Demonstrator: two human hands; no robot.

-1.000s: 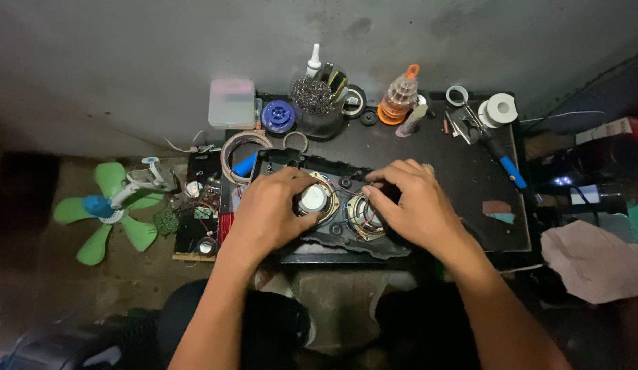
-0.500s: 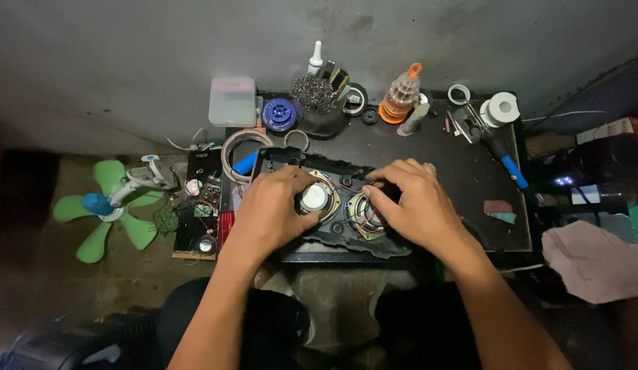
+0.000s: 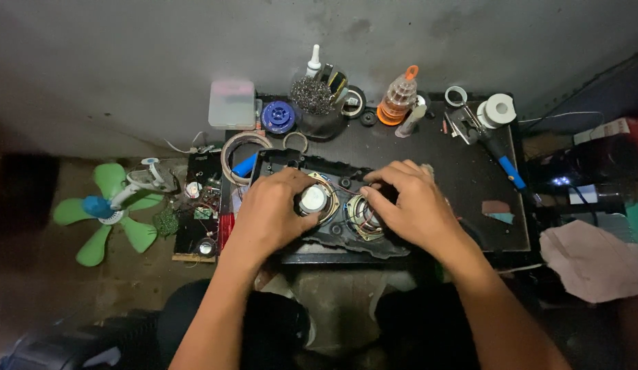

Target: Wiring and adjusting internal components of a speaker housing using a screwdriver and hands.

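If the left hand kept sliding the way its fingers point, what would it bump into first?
Probably the right hand: the left hand points across the round silver speaker magnet it already touches. Depth is unclear.

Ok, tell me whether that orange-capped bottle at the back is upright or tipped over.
Upright. The orange-capped bottle stands on its base on the black table, cap pointing toward the wall, apart from both hands.
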